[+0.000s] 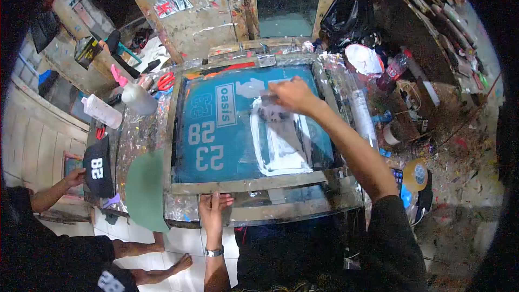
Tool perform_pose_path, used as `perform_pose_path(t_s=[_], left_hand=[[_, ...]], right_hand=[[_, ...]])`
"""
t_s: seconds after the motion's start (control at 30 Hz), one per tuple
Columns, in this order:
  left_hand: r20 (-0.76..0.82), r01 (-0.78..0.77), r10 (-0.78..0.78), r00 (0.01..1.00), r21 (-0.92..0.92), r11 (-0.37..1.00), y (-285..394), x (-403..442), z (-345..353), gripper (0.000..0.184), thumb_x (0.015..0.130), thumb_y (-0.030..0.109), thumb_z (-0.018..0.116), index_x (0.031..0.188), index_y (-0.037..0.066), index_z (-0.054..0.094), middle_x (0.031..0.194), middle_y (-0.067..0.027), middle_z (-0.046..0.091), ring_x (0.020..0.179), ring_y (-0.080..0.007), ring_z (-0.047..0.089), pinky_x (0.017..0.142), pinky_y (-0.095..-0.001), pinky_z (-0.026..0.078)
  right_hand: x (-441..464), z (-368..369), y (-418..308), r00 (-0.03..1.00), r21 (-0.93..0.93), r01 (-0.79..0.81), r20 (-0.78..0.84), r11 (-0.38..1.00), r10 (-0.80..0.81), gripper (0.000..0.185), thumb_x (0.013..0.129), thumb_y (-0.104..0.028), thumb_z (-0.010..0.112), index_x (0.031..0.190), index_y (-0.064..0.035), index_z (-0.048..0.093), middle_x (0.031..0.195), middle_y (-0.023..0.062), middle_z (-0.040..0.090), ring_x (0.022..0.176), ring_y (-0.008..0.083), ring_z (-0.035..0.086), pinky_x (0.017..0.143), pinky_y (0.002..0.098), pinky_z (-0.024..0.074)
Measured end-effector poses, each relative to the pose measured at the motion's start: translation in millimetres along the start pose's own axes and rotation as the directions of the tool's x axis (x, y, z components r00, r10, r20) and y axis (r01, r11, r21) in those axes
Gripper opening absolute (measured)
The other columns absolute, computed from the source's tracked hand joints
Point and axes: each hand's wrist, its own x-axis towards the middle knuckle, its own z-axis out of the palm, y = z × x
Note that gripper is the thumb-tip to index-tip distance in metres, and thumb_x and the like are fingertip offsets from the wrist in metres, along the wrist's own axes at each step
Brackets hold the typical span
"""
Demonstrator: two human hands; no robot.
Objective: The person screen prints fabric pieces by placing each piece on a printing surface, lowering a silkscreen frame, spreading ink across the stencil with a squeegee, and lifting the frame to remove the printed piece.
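A wooden-framed printing screen (254, 186) with teal mesh lies on the worktable. Its mesh shows "oasis", the numbers 28 and 23, and a portrait. White ink (278, 165) is smeared around the portrait. My right hand (294, 95) is closed over the upper part of the mesh, gripping a squeegee (268, 99) mostly hidden beneath it. Below the front bar of the screen is my left hand (214, 208), its fingers apart and close against the wood. A metal watch (214, 252) circles that wrist.
At left, another person's hand (75, 177) holds a black cap (97, 168) marked 28. A green curved sheet (145, 189) overhangs the table. Bottles (138, 99) and red scissors (166, 81) lie left; a red-liquid bottle (394, 69) and tape roll (415, 175) are right.
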Motion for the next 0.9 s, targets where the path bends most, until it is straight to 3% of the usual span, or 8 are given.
perform_pose_path(t_s=[0.23,0.4,0.5,0.57,0.63,0.77,0.83,0.9], left_hand=[[-0.034,0.023,-0.025,0.999,-0.076,0.997,-7,3,2,0.030,0.099,0.027,0.057,0.102,0.000,0.045,0.091,-0.0221,0.067,0.076,-0.0270,0.070,0.068,-0.0331,0.059],[-0.045,-0.051,0.048,0.998,-0.058,0.997,-15,5,1,0.029,0.100,0.024,0.056,0.102,-0.003,0.044,0.088,-0.0215,0.067,0.074,-0.0254,0.070,0.066,-0.0330,0.059],[-0.073,-0.148,0.143,0.987,-0.071,0.986,-8,0,6,0.024,0.101,0.022,0.053,0.100,0.000,0.045,0.086,-0.0198,0.067,0.072,-0.0237,0.068,0.065,-0.0318,0.057],[-0.041,-0.155,0.152,0.988,-0.086,0.984,7,-5,3,0.023,0.102,0.022,0.050,0.101,0.000,0.046,0.084,-0.0191,0.066,0.071,-0.0230,0.068,0.063,-0.0320,0.056],[-0.038,-0.258,0.256,0.966,-0.110,0.960,36,-10,6,0.023,0.103,0.022,0.047,0.101,0.000,0.045,0.084,-0.0192,0.066,0.070,-0.0226,0.067,0.062,-0.0331,0.056],[-0.056,-0.487,0.491,0.869,0.073,0.870,124,7,24,0.021,0.103,0.020,0.047,0.107,0.000,0.044,0.088,-0.0161,0.065,0.072,-0.0193,0.065,0.066,-0.0304,0.054],[-0.160,-0.672,0.670,0.725,0.047,0.739,146,30,50,0.028,0.100,0.019,0.054,0.117,-0.001,0.044,0.096,-0.0140,0.062,0.082,-0.0178,0.063,0.073,-0.0296,0.052],[-0.213,-0.736,0.771,0.601,0.229,0.637,146,67,89,0.040,0.096,0.019,0.060,0.125,-0.001,0.040,0.107,-0.0136,0.058,0.093,-0.0173,0.060,0.079,-0.0303,0.051]], right_hand=[[-71,0,-74,0.997,0.010,-0.043,-0.056,0.999,0.044,0.020,0.087,-0.021,0.058,0.102,-0.0096,0.054,0.074,0.0124,0.064,0.067,0.0348,0.065,0.063,0.0477,0.0508],[-134,-12,-128,0.997,0.062,0.000,-0.075,0.998,0.005,0.015,0.087,-0.016,0.058,0.100,-0.0099,0.055,0.085,0.0101,0.064,0.074,0.0305,0.067,0.078,0.0442,0.0527],[-137,-25,-136,0.997,0.015,-0.032,-0.065,0.999,0.032,0.020,0.087,-0.022,0.061,0.103,-0.0105,0.056,0.087,0.0089,0.063,0.085,0.0268,0.066,0.092,0.0518,0.0460],[-138,-44,-144,0.931,-0.013,-0.167,-0.332,0.986,0.153,0.029,0.086,-0.031,0.065,0.105,-0.0099,0.058,0.088,0.0074,0.061,0.096,0.0235,0.063,0.101,0.0603,0.0337],[-133,-55,-151,0.900,-0.001,-0.237,-0.375,0.971,0.220,0.039,0.082,-0.041,0.070,0.102,-0.0090,0.061,0.084,0.0065,0.059,0.092,0.0228,0.060,0.101,0.0609,0.0294],[-87,-128,-134,0.759,-0.069,-0.170,-0.646,0.983,0.086,0.043,0.081,-0.048,0.070,0.081,-0.0081,0.056,0.077,0.0082,0.055,0.075,0.0261,0.054,0.084,0.0467,0.0371],[-50,-158,-118,0.696,-0.110,-0.175,-0.717,0.978,0.044,0.043,0.081,-0.048,0.070,0.080,-0.0081,0.056,0.075,0.0095,0.058,0.074,0.0278,0.056,0.071,0.0422,0.0399],[-23,-187,-100,0.687,-0.167,-0.230,-0.726,0.959,0.038,0.045,0.085,-0.052,0.063,0.079,-0.0083,0.058,0.072,0.0120,0.060,0.071,0.0306,0.060,0.064,0.0428,0.0439]])
